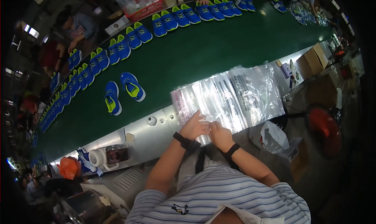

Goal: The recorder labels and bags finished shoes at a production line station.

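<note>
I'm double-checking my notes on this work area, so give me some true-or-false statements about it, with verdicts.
1. The left hand and right hand are at the clear plastic bags. True.
2. The long row of shoes is red. False: the row of shoes is blue and lime green.
3. A separate pair of shoes rests left of the bags. True.
4. Both wrists are bare. False: each wears a dark band.

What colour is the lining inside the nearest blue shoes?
The lining is bright yellow-green, best seen in the head view.
</note>
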